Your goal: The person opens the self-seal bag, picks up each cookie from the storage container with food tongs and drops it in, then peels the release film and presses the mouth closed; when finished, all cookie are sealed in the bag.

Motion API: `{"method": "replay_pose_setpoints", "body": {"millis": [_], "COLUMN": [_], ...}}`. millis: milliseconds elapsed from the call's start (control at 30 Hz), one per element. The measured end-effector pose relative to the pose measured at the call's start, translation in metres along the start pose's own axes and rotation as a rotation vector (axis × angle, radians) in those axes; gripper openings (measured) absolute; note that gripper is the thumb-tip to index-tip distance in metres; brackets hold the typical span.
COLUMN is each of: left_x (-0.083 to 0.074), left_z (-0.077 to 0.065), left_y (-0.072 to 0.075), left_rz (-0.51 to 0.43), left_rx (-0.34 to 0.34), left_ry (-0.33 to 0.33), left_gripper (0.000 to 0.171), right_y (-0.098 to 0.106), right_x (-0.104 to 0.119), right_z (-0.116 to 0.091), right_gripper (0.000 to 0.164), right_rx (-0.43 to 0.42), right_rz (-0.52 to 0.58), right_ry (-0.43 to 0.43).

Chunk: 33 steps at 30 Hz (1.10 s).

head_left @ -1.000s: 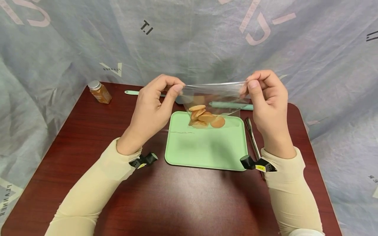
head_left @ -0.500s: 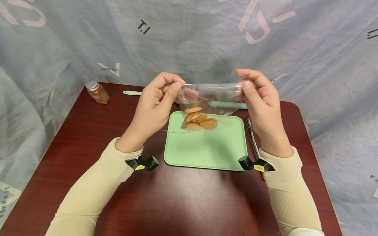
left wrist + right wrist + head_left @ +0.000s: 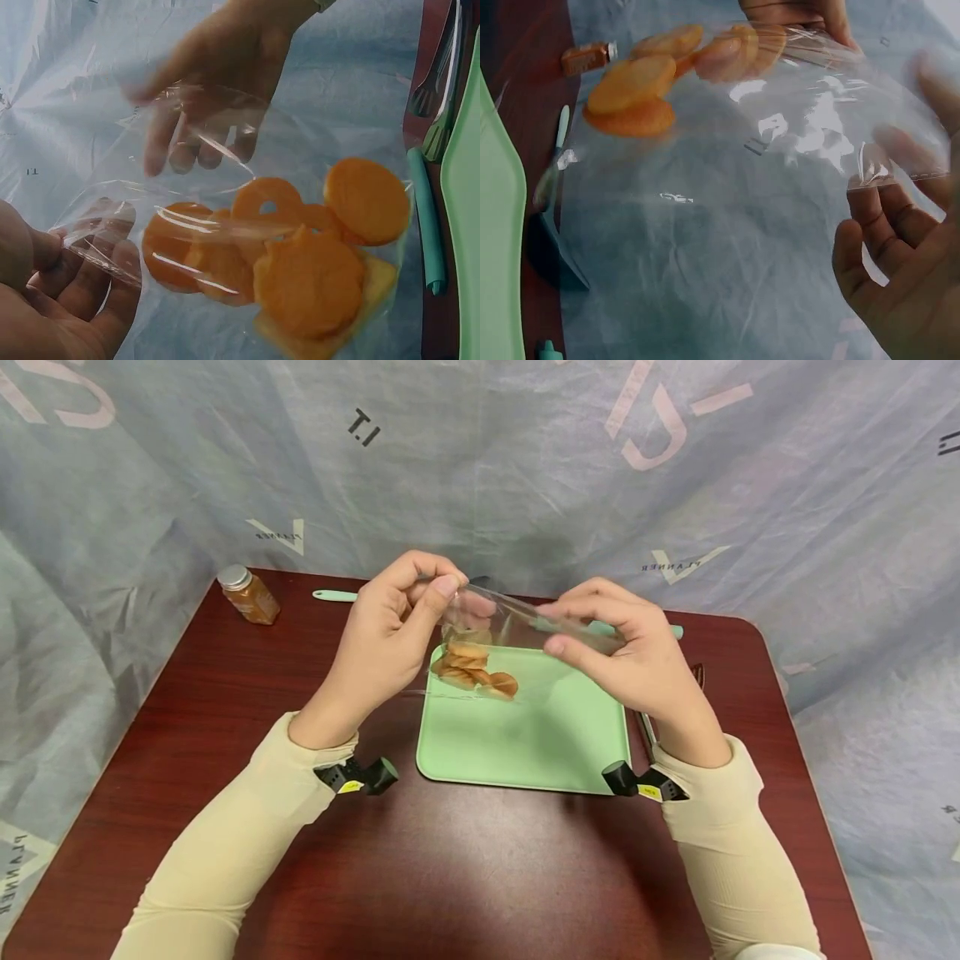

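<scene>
A clear plastic bag with several round, orange-brown biscuits at its bottom hangs above the far part of a light green tray. My left hand pinches the bag's upper left corner between thumb and fingers. On the other side, my right hand is at the bag's right part, its thumb apart from its fingers. The right wrist view shows the bag's edge lying against the right fingertips. Through the clear film in the left wrist view, the biscuits appear large, some with scalloped edges.
A jar with a silver lid stands at the table's back left. Mint-coloured handles lie along the back. Right of the tray, metal cutlery is partly covered by my right hand. Grey cloth hangs behind the table.
My right hand has moved left and down, its thumb and fingers parting from their pinch. The bag's mouth now slopes down to the right, and the biscuits have shifted left. My left hand stays nearly still.
</scene>
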<state>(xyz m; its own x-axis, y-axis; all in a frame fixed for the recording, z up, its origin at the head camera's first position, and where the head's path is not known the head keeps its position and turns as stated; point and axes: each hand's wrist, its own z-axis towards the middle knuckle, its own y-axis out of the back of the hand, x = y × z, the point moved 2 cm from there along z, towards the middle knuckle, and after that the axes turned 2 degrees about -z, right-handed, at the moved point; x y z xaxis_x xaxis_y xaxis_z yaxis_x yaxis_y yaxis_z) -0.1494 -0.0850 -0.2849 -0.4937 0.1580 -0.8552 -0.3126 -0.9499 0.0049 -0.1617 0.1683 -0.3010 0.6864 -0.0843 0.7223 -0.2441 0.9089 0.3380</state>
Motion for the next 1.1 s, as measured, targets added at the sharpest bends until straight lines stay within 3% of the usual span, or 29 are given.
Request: {"method": "replay_pose_setpoints", "body": {"millis": [100, 333, 600, 800, 1000, 1100], "left_x": [0.000, 0.003, 0.006, 0.000, -0.012, -0.014], "left_z": [-0.001, -0.004, -0.019, -0.056, -0.099, -0.116], "left_y": [0.002, 0.009, 0.025, 0.056, 0.091, 0.108], "left_rz": [0.018, 0.127, 0.197, 0.235, 0.279, 0.234], "left_rx": [0.015, 0.011, -0.021, -0.067, -0.036, -0.031], "left_ry": [-0.021, -0.011, -0.005, 0.069, 0.160, 0.232], "left_gripper": [0.012, 0.012, 0.012, 0.011, 0.014, 0.013], "right_y": [0.000, 0.005, -0.005, -0.040, -0.082, -0.104], "right_x": [0.007, 0.020, 0.017, 0.010, -0.006, -0.010], "right_z": [0.000, -0.004, -0.003, -0.012, -0.024, -0.024], "right_gripper": [0.009, 0.005, 0.010, 0.016, 0.010, 0.006], "right_rx": [-0.042, -0.118, -0.084, 0.069, 0.296, 0.391], "right_rz": [-0.053, 0.062, 0.011, 0.008, 0.033, 0.030], "right_ry": [0.010, 0.010, 0.018, -0.044, -0.090, -0.076]}}
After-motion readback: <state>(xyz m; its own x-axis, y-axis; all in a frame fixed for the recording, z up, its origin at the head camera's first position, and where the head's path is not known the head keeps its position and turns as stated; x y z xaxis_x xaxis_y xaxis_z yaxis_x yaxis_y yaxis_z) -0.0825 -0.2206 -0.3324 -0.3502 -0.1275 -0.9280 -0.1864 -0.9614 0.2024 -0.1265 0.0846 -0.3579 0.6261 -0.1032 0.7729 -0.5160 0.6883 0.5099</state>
